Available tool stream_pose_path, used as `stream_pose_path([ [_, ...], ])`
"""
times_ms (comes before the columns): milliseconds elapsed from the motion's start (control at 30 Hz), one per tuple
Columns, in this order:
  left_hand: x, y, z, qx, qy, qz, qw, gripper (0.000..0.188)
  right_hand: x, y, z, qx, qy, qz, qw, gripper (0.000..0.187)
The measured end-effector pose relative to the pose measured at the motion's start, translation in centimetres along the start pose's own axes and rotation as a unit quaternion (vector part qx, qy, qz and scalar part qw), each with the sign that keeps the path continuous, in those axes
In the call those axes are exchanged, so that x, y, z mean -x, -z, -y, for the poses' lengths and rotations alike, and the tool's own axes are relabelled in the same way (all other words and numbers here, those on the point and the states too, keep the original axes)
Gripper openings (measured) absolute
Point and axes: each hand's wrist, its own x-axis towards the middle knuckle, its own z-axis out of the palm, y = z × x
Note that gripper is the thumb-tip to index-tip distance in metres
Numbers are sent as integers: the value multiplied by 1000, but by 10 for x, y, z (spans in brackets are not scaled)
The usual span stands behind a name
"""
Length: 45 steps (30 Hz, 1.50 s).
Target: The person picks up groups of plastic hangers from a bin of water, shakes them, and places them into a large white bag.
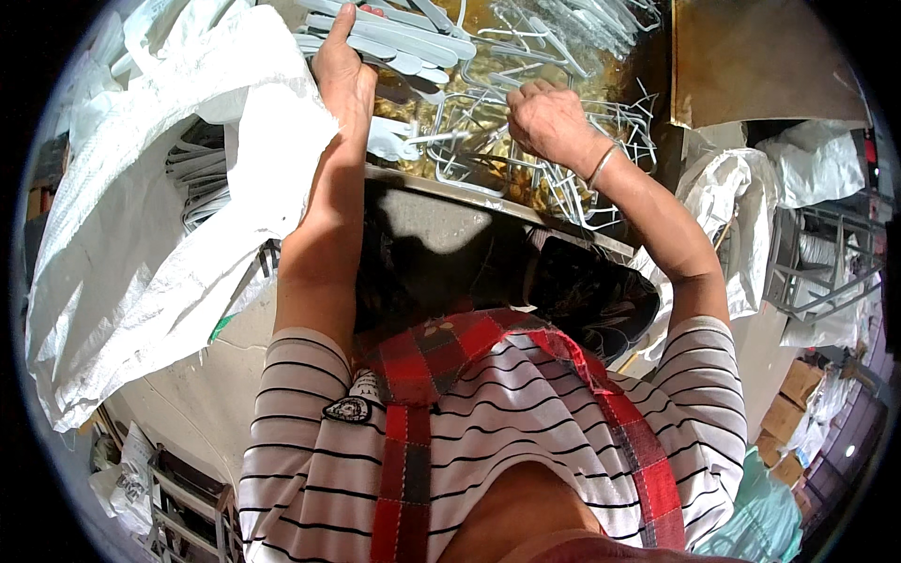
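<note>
My left hand [345, 70] is closed around a bundle of flat grey strips with rounded ends [404, 42]; its thumb lies along the bundle's left side. My right hand [549, 122] is farther right, back upward and fingers curled down among thin, bent, light-grey rod pieces [582, 178]. What its fingers hold is hidden under the hand. The bent pieces lie tangled on a brownish, wet-looking work surface [497, 174]. Near my left wrist, a few more pale pieces [394, 139] lie close to the surface's front edge.
At the left stands a large white woven sack [122, 253], with stacked grey flat strips [199, 174] inside. A brown board [765, 61] rises at the far right. White sacks [732, 202] and metal frames [817, 272] stand on the right. Cardboard boxes [790, 403] are lower right.
</note>
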Motion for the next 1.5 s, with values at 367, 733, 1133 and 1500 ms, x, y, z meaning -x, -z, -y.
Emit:
stream_pose_path([
  [367, 4, -1, -4, 138, 102, 30, 985, 25, -29, -80, 28, -145, -158, 115, 970, 35],
  [733, 41, -26, 28, -472, 11, 135, 871, 27, -22, -2, -77, -792, -365, -12, 490, 113],
  [1133, 91, -49, 50, -450, 99, 334, 823, 44, -28, 3, -57, -884, -343, -79, 309, 19],
  [1500, 45, -28, 47, -163, 235, 28, 958, 38, 24, 62, -28, -715, -303, -84, 625, 29],
])
